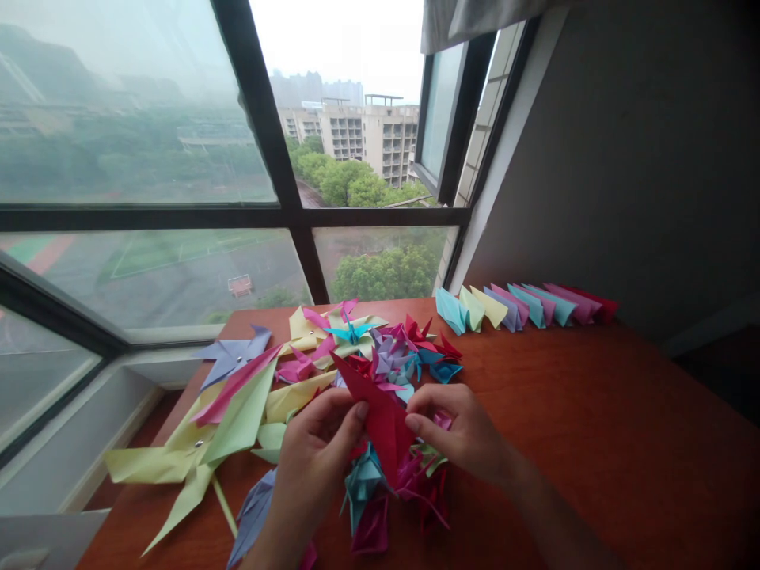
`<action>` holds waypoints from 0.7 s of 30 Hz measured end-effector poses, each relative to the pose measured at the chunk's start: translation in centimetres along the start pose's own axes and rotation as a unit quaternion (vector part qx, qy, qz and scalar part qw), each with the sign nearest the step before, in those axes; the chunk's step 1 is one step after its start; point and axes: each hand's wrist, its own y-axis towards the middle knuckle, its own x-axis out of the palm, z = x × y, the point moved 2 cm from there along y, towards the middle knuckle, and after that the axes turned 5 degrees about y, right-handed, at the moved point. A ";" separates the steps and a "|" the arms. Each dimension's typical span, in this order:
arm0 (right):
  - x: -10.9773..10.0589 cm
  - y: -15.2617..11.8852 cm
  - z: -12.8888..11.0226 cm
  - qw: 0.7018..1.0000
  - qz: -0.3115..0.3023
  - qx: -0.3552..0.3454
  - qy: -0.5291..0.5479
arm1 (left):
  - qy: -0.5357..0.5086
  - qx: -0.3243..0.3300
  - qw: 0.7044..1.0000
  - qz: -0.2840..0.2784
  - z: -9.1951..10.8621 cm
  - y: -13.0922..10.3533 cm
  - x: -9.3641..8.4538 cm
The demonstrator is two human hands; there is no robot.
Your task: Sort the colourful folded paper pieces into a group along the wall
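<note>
A red sheet of folded paper (385,427), pointed at its upper left end, is held up between my two hands above the table. My left hand (324,439) pinches its left edge between thumb and fingers. On the opposite edge, the thumb and fingertips of my right hand (454,423) are closed on the paper. Behind and below it lies a heap of origami pieces, among them a blue paper crane (351,332), a purple folded piece (390,348) and a teal folded piece (363,479). The red paper covers part of this heap.
A yellow paper pinwheel (193,455) on a stick and a purple pinwheel (237,356) lie at the left of the brown table (570,427). Folded paper pieces in several colours stand in a row (516,307) at the back right. A window frame (290,214) rises behind.
</note>
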 end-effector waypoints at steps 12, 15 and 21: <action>-0.4 0.0 1.2 0.988 0.144 -0.015 0.049 | -0.011 -0.014 1.000 0.011 -0.3 0.1 -0.1; -1.6 0.1 1.6 0.973 0.222 -0.001 0.061 | 0.011 -0.009 1.000 -0.025 -0.2 0.1 0.3; -6.5 0.4 3.3 0.924 0.381 0.013 0.032 | 0.026 -0.004 0.998 -0.051 0.0 0.2 0.0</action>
